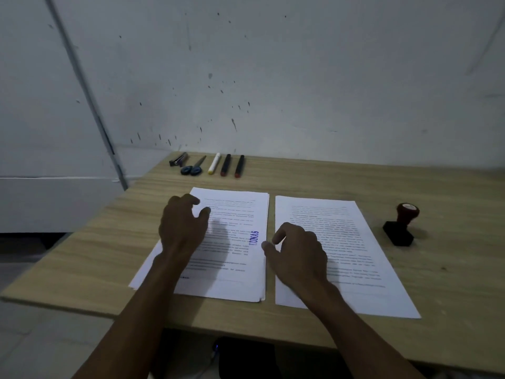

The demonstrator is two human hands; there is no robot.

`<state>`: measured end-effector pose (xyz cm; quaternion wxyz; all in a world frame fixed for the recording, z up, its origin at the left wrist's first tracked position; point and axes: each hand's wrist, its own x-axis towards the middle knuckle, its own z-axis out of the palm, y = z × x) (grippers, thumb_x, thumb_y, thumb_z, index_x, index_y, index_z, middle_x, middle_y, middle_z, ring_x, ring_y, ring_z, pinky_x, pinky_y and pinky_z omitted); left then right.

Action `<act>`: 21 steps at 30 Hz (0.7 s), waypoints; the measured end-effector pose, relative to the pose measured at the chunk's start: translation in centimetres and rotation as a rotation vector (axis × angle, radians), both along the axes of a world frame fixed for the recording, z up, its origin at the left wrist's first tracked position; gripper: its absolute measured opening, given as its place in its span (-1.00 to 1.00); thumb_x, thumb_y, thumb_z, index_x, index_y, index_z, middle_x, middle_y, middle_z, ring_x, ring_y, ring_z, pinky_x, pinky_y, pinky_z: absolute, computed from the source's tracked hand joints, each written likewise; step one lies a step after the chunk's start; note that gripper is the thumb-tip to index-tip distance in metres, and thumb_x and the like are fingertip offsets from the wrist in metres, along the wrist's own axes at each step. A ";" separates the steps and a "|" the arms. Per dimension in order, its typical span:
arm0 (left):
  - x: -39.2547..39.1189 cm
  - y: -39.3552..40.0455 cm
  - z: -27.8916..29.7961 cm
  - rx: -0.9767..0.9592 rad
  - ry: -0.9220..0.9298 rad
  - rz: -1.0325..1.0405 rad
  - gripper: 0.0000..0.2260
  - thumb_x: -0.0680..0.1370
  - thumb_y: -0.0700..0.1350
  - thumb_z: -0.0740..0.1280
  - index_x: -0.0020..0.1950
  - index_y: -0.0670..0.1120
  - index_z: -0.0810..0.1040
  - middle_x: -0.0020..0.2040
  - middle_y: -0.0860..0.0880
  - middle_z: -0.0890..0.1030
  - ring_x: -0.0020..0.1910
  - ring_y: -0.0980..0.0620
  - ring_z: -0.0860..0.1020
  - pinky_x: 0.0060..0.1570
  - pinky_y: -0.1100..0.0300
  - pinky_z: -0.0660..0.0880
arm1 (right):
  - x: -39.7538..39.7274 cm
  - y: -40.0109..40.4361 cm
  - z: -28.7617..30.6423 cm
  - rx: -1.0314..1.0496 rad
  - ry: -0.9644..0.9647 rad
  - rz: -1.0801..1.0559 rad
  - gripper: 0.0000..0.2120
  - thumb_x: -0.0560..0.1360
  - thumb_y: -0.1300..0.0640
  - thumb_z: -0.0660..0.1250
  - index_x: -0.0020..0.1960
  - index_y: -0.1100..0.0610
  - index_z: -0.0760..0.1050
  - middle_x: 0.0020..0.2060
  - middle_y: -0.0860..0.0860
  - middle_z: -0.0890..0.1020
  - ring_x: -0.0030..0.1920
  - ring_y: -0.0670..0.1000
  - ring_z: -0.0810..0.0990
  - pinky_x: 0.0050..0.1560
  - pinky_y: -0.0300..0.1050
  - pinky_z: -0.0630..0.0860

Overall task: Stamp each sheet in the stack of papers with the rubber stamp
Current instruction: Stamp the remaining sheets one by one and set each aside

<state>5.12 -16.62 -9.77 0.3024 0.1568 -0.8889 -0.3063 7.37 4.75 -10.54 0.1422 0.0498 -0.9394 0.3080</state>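
Wooden desk (355, 187): scissors (193, 166), markers (225, 164) behind; both hands (183, 228) loosely curled, empty.

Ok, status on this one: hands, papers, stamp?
Both hands empty, left hand over stamped pile, right hand over unstamped pile. Rubber stamp standing on table, untouched. Nothing in the way.

The table (328, 176) across the middle of the frame is pale wood grain, and both paper piles are white with grey print; the left pile (240, 214) bears a blue-purple stamp mark (254, 237). At the right, the rubber stamp (401, 228) is black with a red handle (white on top). Along the table's far edge lie blue-handled scissors (193, 167), a white marker (214, 163) with a yellow tip, and two black markers (225, 164) with red ends.
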 end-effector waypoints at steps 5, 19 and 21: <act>-0.1 5.9 0.5 -0.006 0.091 -0.250 -0.83 0.49 -0.08 0.43 0.04 -0.10 0.61 0.03 -0.06 0.61 -0.22 0.08 0.59 -0.08 0.01 0.57 | 0.1 3.9 0.1 -0.039 0.044 -0.044 -0.82 0.43 -0.08 0.43 -0.19 -0.01 0.50 -0.37 -0.12 0.57 -0.24 -0.04 0.57 -0.28 -0.18 0.39; -3.5 19.6 -0.4 0.003 0.049 -0.609 -0.87 0.47 -0.12 0.44 -0.02 -0.12 0.62 -0.03 -0.03 0.59 -0.22 0.06 0.61 -0.04 -0.01 0.54 | -3.0 17.7 -0.1 -0.294 0.113 -0.480 -0.53 0.36 0.15 0.51 0.02 0.06 0.23 -0.16 -0.02 0.49 -0.14 0.12 0.57 -0.20 0.02 0.51; -4.2 20.3 -0.4 -0.003 0.037 -0.623 -0.87 0.47 -0.12 0.44 -0.02 -0.10 0.62 -0.04 -0.02 0.58 -0.21 0.06 0.61 -0.02 -0.02 0.54 | -3.4 18.7 -0.2 -0.325 0.136 -0.517 -0.44 0.34 0.10 0.54 0.05 0.06 0.16 -0.15 0.01 0.48 -0.13 0.17 0.58 -0.22 0.03 0.50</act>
